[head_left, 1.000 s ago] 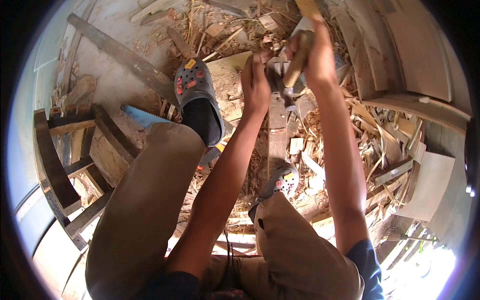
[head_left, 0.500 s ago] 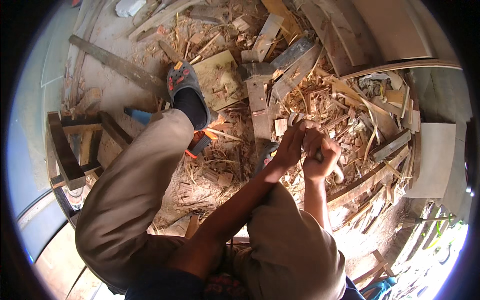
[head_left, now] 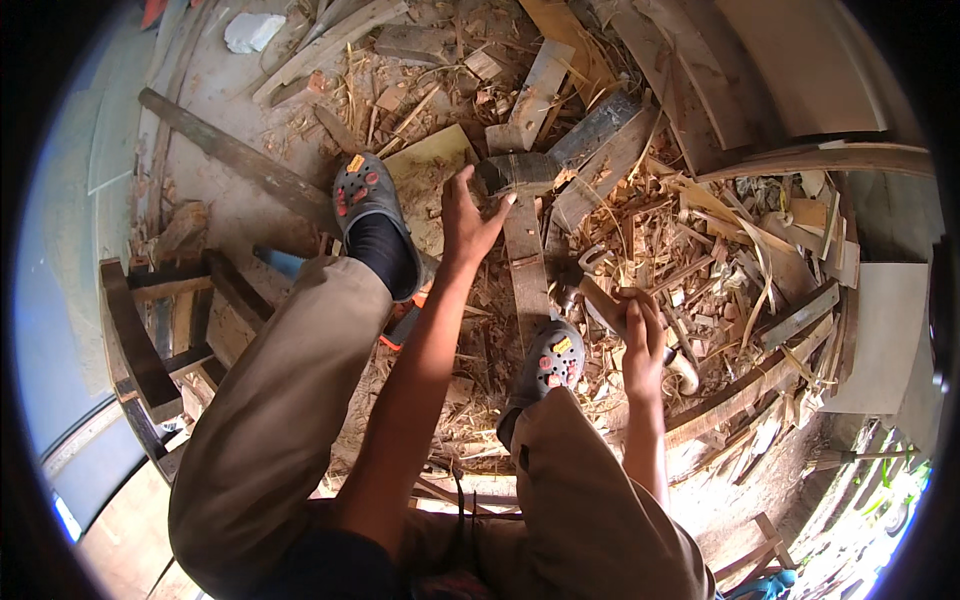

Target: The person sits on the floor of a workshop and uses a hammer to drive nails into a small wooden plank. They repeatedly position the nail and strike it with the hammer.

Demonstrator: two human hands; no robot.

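Hammer (head_left: pixel 625 315) first: it sits low on the person's right side, its wooden handle wrapped in the right hand (head_left: pixel 642 345), fingers closed firmly around the shaft, with the metal claw head poking out up and to the left, just above the right grey clog (head_left: pixel 553 360). It looks head-heavy and stiff, the handle smooth enough to slip a little in a dusty palm, so I would judge the grip best taken well down the shaft as it is now, away from the head.

Beyond the knees in tan trousers (head_left: pixel 280 400), the left hand (head_left: pixel 468 215) is spread open, fingers apart, gripping nothing, hovering just beside the near end of a long narrow plank (head_left: pixel 525 265) that runs away between the feet. That plank seems rigid and rough, likely splintery at the edges; whether the fingertips touch it I cannot tell.

The left clog (head_left: pixel 362 195) rests further out, beside a pale square board (head_left: pixel 432 175). Shavings and splinters (head_left: pixel 690 250) litter the ground all round. Further off lie a dark long beam (head_left: pixel 240 160) on the left, and curved pale panels (head_left: pixel 800 90) at the far right.
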